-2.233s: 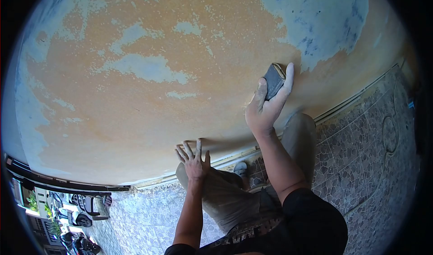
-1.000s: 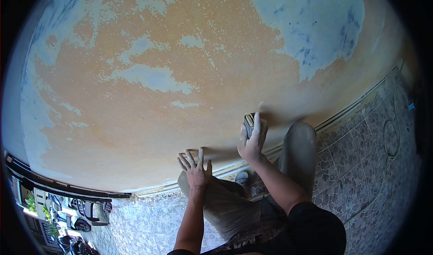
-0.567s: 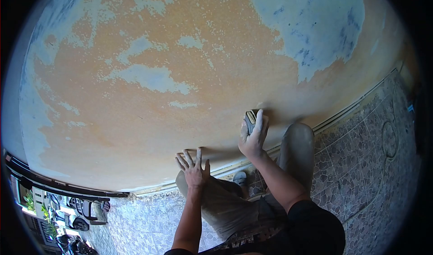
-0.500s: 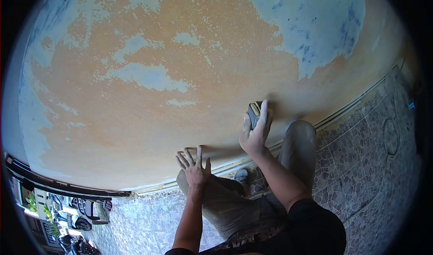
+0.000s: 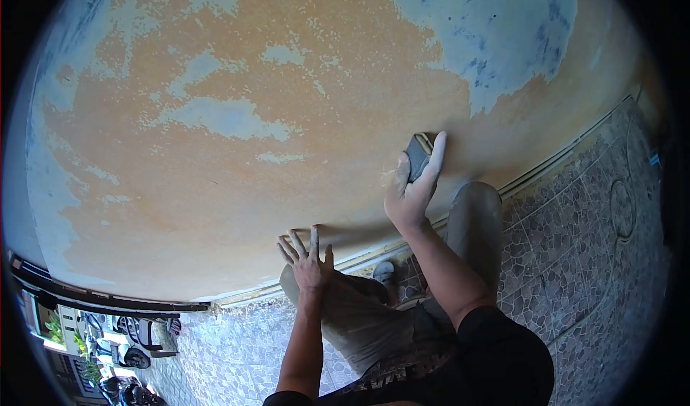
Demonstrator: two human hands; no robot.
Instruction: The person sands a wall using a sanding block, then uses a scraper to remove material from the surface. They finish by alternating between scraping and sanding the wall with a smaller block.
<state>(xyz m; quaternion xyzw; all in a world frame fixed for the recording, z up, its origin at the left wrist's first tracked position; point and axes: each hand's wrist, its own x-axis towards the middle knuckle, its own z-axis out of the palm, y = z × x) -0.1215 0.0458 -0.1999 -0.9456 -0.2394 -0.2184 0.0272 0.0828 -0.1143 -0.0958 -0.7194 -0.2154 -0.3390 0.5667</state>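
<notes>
In front of me rises an orange wall (image 5: 215, 162) with pale, worn patches. My right hand (image 5: 413, 197), dusted with pale powder, grips a sanding block (image 5: 420, 160) between thumb and fingers, against the wall. Dark grey abrasive sheet wraps the block, and a tan edge shows at its top. Lower and to the left, my left hand (image 5: 307, 266) rests its spread fingertips on the wall and holds nothing. Its palm is turned away from view.
My bent knee (image 5: 476, 205) is close to the wall, below my right hand. A patterned stone-tile floor (image 5: 560, 269) runs along the wall base. A hose-like loop (image 5: 622, 208) lies at the right. Chairs (image 5: 140, 333) and motorbikes (image 5: 122, 354) stand at the lower left.
My right hand has moved up and slightly right along the wall with the sanding block. My left hand stays nearly in place; the view has shifted slightly.
</notes>
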